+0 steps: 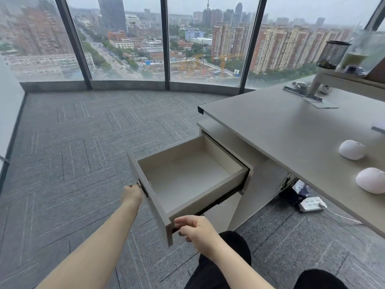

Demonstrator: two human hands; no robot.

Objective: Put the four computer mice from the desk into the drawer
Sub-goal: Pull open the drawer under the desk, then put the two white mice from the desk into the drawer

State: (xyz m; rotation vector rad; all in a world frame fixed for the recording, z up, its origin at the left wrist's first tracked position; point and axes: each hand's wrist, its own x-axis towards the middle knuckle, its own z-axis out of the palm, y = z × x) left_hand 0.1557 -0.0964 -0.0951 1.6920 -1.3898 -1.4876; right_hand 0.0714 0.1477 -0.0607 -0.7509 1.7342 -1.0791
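The grey drawer [208, 197] under the desk's left end stands pulled out, and nothing lies inside it. My left hand [132, 193] grips the handle on the drawer's front panel. My right hand [195, 230] holds the near corner of that front, fingers curled around its edge. On the grey desk [281, 126] to the right lie a white mouse [352, 149] and, nearer to me, a pale pink mouse [370, 180], partly cut off by the frame's edge. Any other mice are out of view.
A raised shelf [343, 80] at the desk's far end carries a mesh pen cup [332, 54] and a glass jar. A white power strip [311, 204] and a dark bag lie on the carpet under the desk. My knees are below the drawer.
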